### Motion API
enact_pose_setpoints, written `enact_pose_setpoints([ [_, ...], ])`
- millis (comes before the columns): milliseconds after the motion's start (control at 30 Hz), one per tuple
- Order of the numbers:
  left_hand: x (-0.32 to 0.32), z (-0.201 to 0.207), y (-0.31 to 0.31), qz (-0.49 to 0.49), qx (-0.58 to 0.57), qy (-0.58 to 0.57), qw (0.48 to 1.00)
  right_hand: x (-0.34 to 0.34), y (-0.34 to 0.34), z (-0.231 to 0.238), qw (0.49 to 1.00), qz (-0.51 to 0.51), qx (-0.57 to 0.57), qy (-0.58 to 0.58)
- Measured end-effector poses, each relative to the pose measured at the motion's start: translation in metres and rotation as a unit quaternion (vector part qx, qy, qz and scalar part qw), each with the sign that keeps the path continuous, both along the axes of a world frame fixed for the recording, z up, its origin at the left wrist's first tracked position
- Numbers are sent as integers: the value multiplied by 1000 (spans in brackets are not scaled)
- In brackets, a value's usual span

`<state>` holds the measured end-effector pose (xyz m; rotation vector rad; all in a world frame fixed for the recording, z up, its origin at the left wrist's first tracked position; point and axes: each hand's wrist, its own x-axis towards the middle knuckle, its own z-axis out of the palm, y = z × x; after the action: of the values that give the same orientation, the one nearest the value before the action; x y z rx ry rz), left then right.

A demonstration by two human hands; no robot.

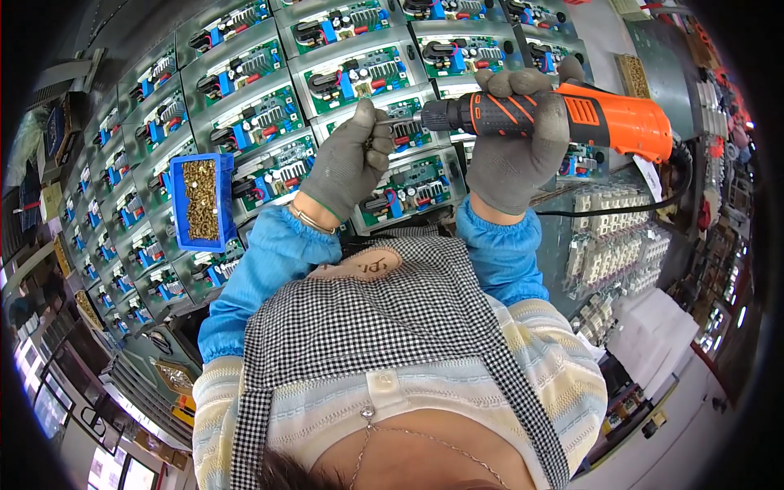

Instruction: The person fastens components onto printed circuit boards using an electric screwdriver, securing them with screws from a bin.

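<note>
My right hand [516, 163], in a grey work glove, is wrapped round an orange and black electric screwdriver [637, 124]. The tool lies nearly level, its bit pointing left. My left hand [347, 162], also gloved in grey, is curled closed at the tip of the bit. Its fingers are pinched together, and what they hold is too small to make out. Beneath both hands are green circuit boards [355, 77] on metal plates, with blue, red and black parts. Left of my left hand, a blue plastic tray [179, 208] holds many small brass-coloured screws [200, 196].
Rows of similar boards spread across the bench to the left and far side. A black cord [600, 212] runs from the screwdriver's rear end across the right side. White plastic parts [616, 237] stand in rows at the right. A small box of screws [631, 75] sits at the far right.
</note>
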<state>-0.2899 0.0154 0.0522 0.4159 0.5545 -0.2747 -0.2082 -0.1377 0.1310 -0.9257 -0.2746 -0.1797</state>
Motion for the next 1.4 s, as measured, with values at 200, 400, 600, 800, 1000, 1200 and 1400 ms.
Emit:
enact_pose_setpoints([
  [200, 0, -6, 2, 42, -18, 51, 998, 6, -6, 2, 998, 15, 64, -11],
  [400, -3, -6, 0, 45, -78, 31, 995, 6, -7, -4, 1000, -8, -12, -20],
  [600, -4, -4, -4, 50, -112, 42, 992, 4, -7, -1, 999, -39, -5, 17],
  [800, -3, -8, -2, 43, -101, 39, 993, 7, -12, -5, 1000, -21, -16, 17],
  [1000, 6, 0, -2, 30, 75, 64, 995, 15, -14, -10, 998, -44, -36, -36],
  [1200, -1, -36, 22, 1, 367, -173, 914, 33, -21, -41, 959, -87, -264, -60],
  [1400, -1, -28, 21, 79, 104, 13, 991, 27, 2, -48, 981, -80, -163, -67],
])
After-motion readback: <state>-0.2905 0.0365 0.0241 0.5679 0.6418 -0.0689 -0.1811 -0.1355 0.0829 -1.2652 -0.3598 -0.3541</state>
